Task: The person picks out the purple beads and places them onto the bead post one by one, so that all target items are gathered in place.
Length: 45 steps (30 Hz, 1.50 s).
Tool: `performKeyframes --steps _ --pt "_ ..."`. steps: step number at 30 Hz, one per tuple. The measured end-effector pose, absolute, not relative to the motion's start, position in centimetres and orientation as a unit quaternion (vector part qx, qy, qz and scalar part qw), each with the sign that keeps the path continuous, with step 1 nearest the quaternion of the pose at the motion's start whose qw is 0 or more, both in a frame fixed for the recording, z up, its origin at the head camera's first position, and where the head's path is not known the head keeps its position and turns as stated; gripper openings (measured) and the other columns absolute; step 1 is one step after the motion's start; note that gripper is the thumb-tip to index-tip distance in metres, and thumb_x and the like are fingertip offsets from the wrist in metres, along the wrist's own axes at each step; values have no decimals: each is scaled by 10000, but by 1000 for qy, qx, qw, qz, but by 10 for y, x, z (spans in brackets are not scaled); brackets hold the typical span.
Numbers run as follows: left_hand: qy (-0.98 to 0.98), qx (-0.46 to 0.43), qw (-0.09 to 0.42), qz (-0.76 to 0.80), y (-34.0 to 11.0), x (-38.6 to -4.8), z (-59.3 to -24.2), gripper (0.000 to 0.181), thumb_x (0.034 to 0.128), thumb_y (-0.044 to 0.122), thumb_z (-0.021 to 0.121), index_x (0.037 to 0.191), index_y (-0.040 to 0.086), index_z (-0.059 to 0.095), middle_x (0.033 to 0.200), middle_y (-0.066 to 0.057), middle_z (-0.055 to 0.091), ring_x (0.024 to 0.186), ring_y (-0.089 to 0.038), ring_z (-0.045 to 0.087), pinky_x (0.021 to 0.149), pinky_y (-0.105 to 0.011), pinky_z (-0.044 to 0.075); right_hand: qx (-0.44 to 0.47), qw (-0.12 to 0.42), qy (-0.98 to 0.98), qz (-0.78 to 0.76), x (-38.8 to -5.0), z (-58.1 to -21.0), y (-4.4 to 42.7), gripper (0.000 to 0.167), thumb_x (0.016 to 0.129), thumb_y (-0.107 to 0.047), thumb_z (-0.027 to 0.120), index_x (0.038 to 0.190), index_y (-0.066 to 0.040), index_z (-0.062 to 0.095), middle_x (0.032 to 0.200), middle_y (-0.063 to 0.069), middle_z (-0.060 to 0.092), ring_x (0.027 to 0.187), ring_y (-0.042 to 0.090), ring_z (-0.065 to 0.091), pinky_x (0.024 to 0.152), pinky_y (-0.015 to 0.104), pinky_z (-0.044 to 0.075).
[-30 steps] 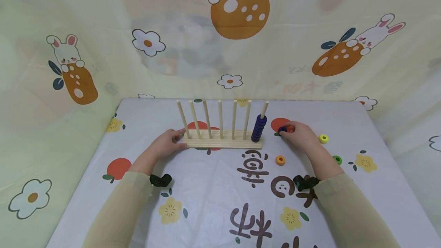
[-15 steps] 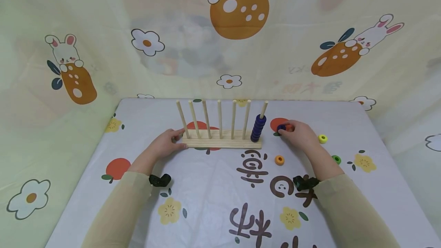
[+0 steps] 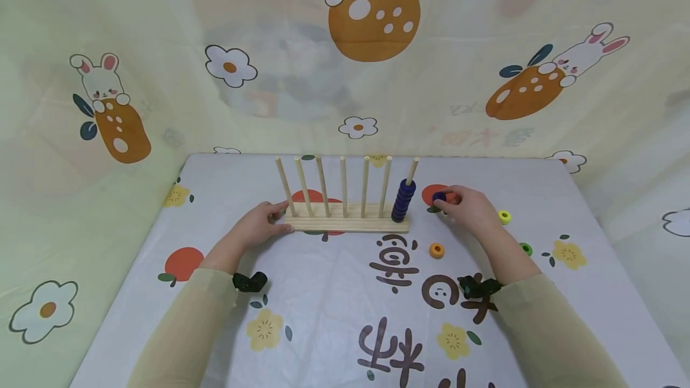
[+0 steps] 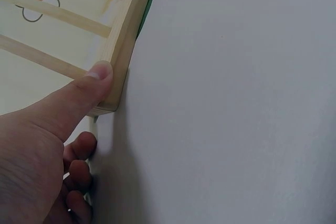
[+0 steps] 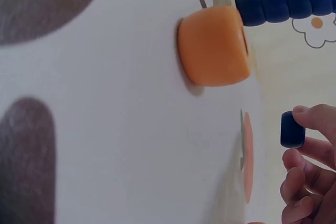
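A wooden peg rack (image 3: 347, 224) with a row of upright pegs stands on the table; its rightmost peg carries a stack of dark blue beads (image 3: 403, 201). My left hand (image 3: 257, 226) holds the rack's left end. In the left wrist view its thumb (image 4: 100, 71) presses on the base, with the other fingers curled beyond the end. To the right of the rack, my right hand (image 3: 468, 208) pinches a single blue bead (image 5: 292, 129) between thumb and fingers, apart from the stack.
An orange bead (image 3: 436, 250) lies right of the rack's front. A yellow bead (image 3: 504, 217) and a green bead (image 3: 526, 249) lie beyond my right wrist. The patterned tablecloth (image 3: 323, 292) covers the table, and a printed curtain (image 3: 291, 100) hangs behind it.
My right hand has shifted very slightly up and left with the blue bead still pinched. My left hand keeps its hold on the rack.
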<state>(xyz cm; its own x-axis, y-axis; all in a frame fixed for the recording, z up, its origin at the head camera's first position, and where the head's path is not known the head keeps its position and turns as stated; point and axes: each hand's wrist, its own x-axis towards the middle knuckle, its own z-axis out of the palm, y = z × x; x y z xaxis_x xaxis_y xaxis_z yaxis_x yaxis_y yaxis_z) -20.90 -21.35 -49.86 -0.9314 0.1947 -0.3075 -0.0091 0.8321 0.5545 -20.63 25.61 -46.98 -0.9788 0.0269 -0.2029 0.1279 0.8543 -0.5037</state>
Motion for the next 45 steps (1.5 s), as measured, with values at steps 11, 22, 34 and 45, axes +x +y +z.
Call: performKeyframes --steps 11,22,34,45 --pt "940 46 182 284 -214 -209 -498 779 868 425 756 1531 240 392 1162 -97 531 1013 -262 484 932 -460 429 25 66 956 -285 -202 -461 254 587 947 -464 633 1374 -71 544 946 124 605 760 256 555 630 338 415" --pt "942 58 177 280 -215 -211 -500 765 878 429 744 1529 224 398 1162 -95 534 1008 -260 480 927 -452 424 6 41 959 -282 -192 -438 243 537 949 -440 639 1343 -81 573 975 136 612 806 282 526 623 333 438" --pt "941 55 178 283 -215 -210 -500 769 871 420 754 1527 227 403 1174 -102 540 1015 -262 485 949 -468 425 -2 20 961 -276 -183 -411 230 569 949 -500 612 1352 -100 576 1008 148 618 848 293 534 623 332 462" --pt "940 57 181 285 -214 -210 -497 784 865 427 757 1530 224 394 1139 -96 528 1005 -260 479 919 -450 424 -33 -21 963 -265 -173 -381 224 599 940 -566 583 1324 -106 604 912 93 605 801 268 519 607 347 431"
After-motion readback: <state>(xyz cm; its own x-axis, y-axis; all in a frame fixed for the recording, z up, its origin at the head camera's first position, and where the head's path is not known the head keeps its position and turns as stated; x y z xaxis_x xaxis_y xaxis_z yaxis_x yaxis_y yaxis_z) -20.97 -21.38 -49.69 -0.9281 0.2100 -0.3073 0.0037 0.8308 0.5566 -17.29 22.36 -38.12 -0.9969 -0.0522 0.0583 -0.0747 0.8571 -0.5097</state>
